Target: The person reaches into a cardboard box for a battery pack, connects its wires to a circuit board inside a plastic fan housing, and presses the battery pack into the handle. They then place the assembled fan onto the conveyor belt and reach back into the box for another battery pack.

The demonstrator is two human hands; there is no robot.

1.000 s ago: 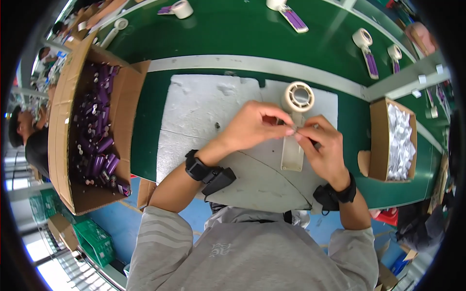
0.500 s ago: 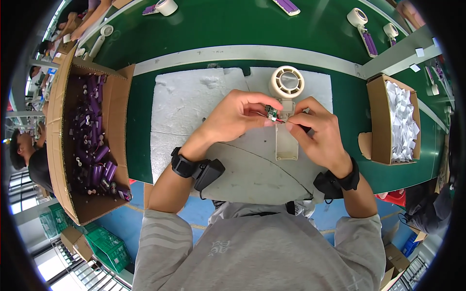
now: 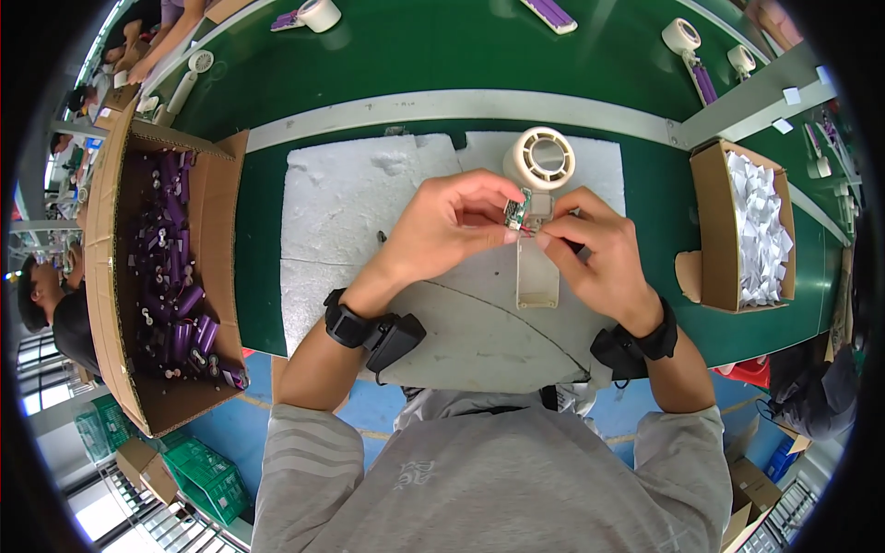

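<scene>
A small green circuit board [image 3: 516, 212] is pinched between the thumb and fingers of my left hand [image 3: 452, 221]. Thin red and dark wires [image 3: 529, 230] run from the board toward my right hand [image 3: 595, 241], whose thumb and forefinger are closed on them. Below my fingertips lies a cream handheld fan [image 3: 540, 158], its round head pointing away from me. The long handle shell [image 3: 537, 281] is open-faced and lies on a white foam sheet [image 3: 369, 203]. My fingers hide part of the handle's upper end.
At left stands a cardboard box [image 3: 238, 194] of purple battery cells with wires. A smaller box [image 3: 717, 221] at right holds white paper-like pieces. Beyond a pale rail [image 3: 387, 109], several fans lie on the green table [image 3: 406, 55]. A co-worker [image 3: 69, 300] sits far left.
The circuit board has been tilted more upright in my left fingers. Both hands stay close together over the fan, and the whole view has shifted slightly.
</scene>
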